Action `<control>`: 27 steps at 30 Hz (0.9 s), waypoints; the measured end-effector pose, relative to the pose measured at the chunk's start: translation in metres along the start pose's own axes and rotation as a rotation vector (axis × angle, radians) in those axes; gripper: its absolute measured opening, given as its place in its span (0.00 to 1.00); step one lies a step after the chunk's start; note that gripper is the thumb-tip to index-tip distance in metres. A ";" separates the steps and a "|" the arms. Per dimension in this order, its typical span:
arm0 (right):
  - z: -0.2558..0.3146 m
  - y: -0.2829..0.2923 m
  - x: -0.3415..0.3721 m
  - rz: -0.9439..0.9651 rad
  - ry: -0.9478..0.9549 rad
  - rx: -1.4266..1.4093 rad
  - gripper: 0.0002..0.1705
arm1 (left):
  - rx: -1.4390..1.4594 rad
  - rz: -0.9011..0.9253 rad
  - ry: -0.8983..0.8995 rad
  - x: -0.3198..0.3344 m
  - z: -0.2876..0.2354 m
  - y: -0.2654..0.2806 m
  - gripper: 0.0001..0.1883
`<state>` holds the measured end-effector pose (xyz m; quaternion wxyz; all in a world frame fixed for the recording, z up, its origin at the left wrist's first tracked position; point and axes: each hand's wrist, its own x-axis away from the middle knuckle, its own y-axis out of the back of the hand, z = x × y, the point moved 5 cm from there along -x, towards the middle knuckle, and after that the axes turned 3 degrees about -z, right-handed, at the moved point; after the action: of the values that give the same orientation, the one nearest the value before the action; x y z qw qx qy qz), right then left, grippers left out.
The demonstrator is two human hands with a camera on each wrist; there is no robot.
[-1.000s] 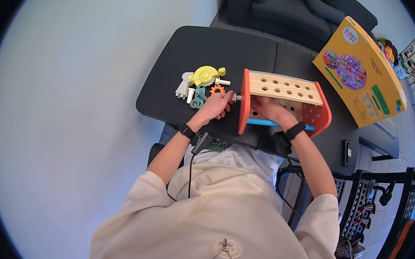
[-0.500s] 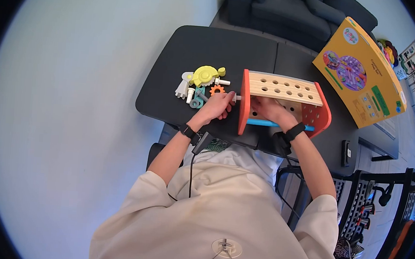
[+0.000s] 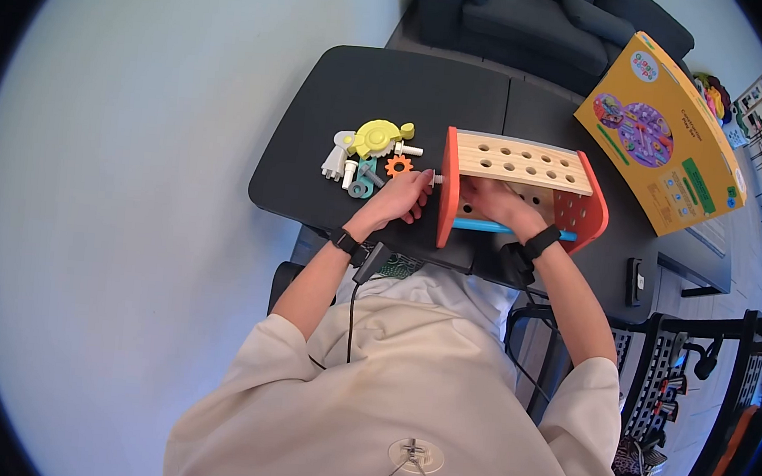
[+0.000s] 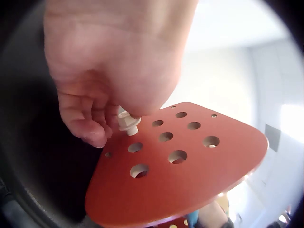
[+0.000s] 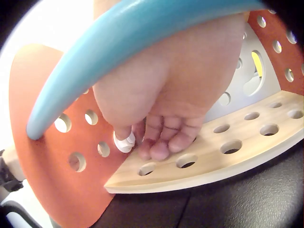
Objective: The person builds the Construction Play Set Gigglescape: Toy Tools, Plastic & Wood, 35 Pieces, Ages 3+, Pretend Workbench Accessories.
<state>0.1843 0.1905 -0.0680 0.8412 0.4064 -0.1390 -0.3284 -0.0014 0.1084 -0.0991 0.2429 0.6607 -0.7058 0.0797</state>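
A toy workbench with red end panels and perforated wooden boards stands on the black table. Outside the left panel, my left hand pinches the hex head of a white plastic bolt, its shank pointing into the panel. My right hand reaches inside, behind the blue bar. Its thumb and index finger grip a white plastic nut against the panel's inner face. The other fingers curl close over the lower board.
Left of the workbench lie a yellow saw-like toy, an orange gear, a white bolt, a white screw and a teal piece. A yellow box stands at right, near a black object.
My left fingers have shifted very slightly at the bolt. The right hand, the workbench and the loose pieces keep their places.
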 end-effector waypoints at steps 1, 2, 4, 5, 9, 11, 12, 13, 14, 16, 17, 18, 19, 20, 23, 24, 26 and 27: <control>0.001 0.001 0.000 0.005 -0.010 0.010 0.16 | -0.007 -0.016 -0.030 -0.001 -0.001 0.000 0.24; 0.001 0.001 0.001 0.010 -0.021 0.020 0.16 | -0.014 -0.032 -0.060 -0.001 -0.001 0.000 0.24; -0.002 -0.002 0.000 0.051 -0.070 -0.048 0.16 | 0.004 -0.028 -0.113 0.004 -0.003 0.000 0.24; -0.004 -0.004 0.000 0.091 -0.120 -0.117 0.16 | 0.021 -0.024 -0.165 0.009 -0.006 0.000 0.24; -0.010 -0.010 0.001 0.076 -0.094 -0.123 0.17 | 0.027 -0.035 -0.143 0.022 -0.018 0.000 0.24; -0.008 -0.008 0.002 0.026 -0.021 -0.099 0.17 | 0.014 -0.058 0.011 0.018 -0.016 0.005 0.25; -0.009 -0.009 0.001 0.026 -0.020 -0.098 0.17 | 0.014 -0.059 0.010 0.014 -0.014 0.007 0.25; -0.010 -0.010 0.000 0.009 0.003 -0.082 0.17 | -0.014 -0.035 0.017 0.009 -0.010 0.008 0.25; -0.012 -0.011 0.000 -0.008 0.025 -0.066 0.17 | -0.042 -0.011 0.024 0.005 -0.005 0.007 0.25; -0.017 -0.015 -0.001 -0.014 0.033 -0.081 0.17 | -0.046 -0.018 0.005 0.000 -0.002 0.005 0.25; -0.019 -0.016 -0.001 -0.021 0.041 -0.098 0.17 | -0.052 -0.024 -0.012 0.000 -0.002 0.004 0.25; -0.022 -0.016 -0.001 -0.021 0.040 -0.098 0.17 | -0.052 -0.023 -0.012 0.001 0.000 0.003 0.25; -0.019 -0.015 -0.001 -0.017 0.043 -0.079 0.17 | -0.026 -0.029 -0.092 0.006 -0.003 0.002 0.25; -0.016 -0.013 -0.001 -0.014 0.045 -0.060 0.17 | -0.001 -0.035 -0.171 0.012 -0.008 0.002 0.25; -0.011 -0.011 0.000 0.007 0.013 -0.051 0.18 | 0.011 -0.044 -0.124 0.028 -0.018 0.005 0.24; -0.011 -0.011 0.000 0.007 0.015 -0.052 0.18 | 0.010 -0.046 -0.124 0.028 -0.018 0.007 0.24; -0.010 -0.011 -0.001 0.014 0.015 -0.062 0.18 | 0.024 -0.001 -0.003 0.021 -0.011 0.010 0.22; -0.011 -0.012 -0.001 0.015 0.016 -0.061 0.18 | 0.024 -0.002 -0.004 0.015 -0.008 0.012 0.22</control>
<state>0.1834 0.1925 -0.0839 0.8567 0.3821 -0.1251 -0.3230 -0.0114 0.0997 -0.0828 0.2336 0.6644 -0.7046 0.0868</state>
